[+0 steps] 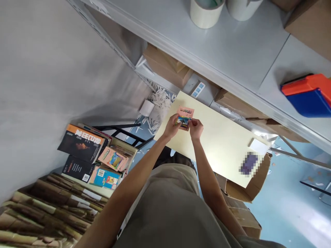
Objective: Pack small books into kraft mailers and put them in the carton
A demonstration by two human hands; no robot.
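Note:
A small pink booklet [186, 111] with a colourful picture on its cover is held over the far left part of the pale table [219, 137]. On its left edge my left hand [171, 128] grips it, the thumb lying on the cover. My right hand [196, 128] pinches its right edge, fingers closed. Whether the booklet touches the tabletop I cannot tell.
Left of me stands a box of books and magazines [82, 143] beside bundled stalks [43, 210]. A grey shelf [232, 51] overhangs the table's far side. A power strip [198, 90], white box [258, 146] and blurred purple item [249, 163] are around the table.

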